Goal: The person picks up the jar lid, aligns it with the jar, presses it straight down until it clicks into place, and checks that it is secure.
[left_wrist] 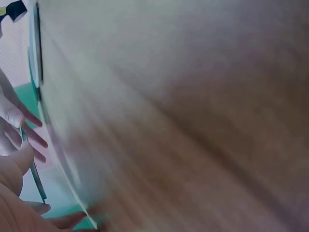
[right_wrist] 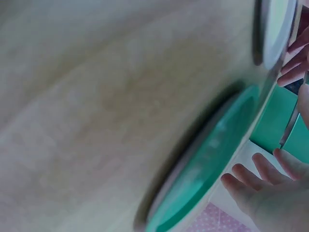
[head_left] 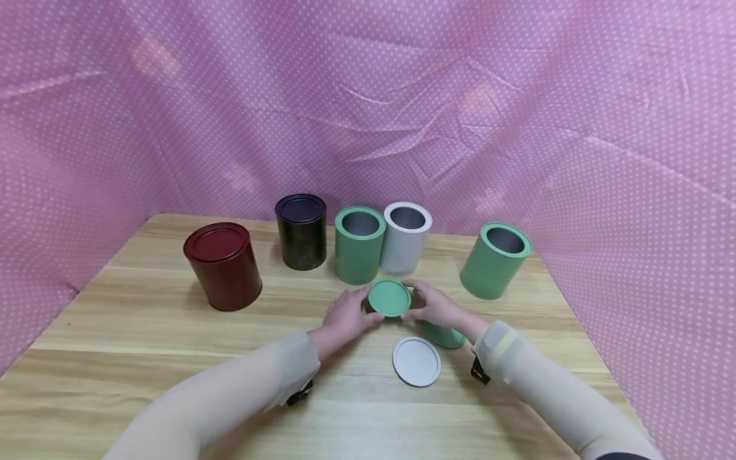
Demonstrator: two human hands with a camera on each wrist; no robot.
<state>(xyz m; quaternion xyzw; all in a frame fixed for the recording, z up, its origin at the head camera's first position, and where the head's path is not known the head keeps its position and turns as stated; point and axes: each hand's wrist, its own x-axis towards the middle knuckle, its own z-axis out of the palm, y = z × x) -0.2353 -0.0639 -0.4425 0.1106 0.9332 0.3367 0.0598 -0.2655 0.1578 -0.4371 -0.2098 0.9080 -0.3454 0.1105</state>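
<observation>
A white lid [head_left: 416,361] is lying nearest on the wooden table [head_left: 144,332]. Just beyond it, the left hand [head_left: 345,316] and right hand [head_left: 434,305] are gripping a green lid [head_left: 389,298] by its edges, above the table before the green tin [head_left: 359,245]. No writing is readable.

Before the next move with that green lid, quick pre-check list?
1. Green lid held by both hands, left hand and right hand: ok.
2. Grip firmness: cannot tell, wrist views are blurred.
3. Open green tin behind the lid stands upright: ok.
4. Second green lid partly hidden under the right wrist: not ok.
5. White lid lies flat, apart from the hands: ok.
</observation>
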